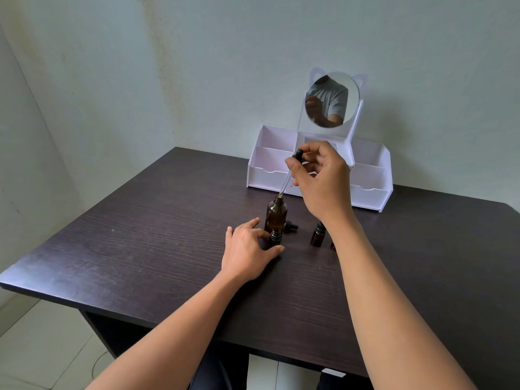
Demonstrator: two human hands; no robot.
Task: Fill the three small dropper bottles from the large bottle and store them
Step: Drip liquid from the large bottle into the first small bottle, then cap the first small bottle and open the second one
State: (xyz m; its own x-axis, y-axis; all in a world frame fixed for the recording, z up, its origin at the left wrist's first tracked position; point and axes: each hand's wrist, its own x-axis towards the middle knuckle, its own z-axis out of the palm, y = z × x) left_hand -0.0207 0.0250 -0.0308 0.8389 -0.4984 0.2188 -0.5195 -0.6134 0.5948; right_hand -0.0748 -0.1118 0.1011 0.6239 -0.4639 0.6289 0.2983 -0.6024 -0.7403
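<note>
The large amber bottle (pixel 276 213) stands uncapped on the dark table (pixel 157 237). My right hand (pixel 320 175) pinches the black bulb of a glass dropper (pixel 287 178), whose tip sits at the large bottle's mouth. My left hand (pixel 249 250) grips a small open dropper bottle (pixel 275 238) just in front of the large one. A second small bottle (pixel 318 235) stands to the right, beside my right wrist. A small black dropper cap (pixel 290 227) lies behind the held bottle. A third small bottle is mostly hidden behind my right forearm.
A white organiser (pixel 267 164) with several open compartments and a round cat-eared mirror (pixel 327 99) stands at the back of the table against the wall. The table's front edge and left corner are close to my arms.
</note>
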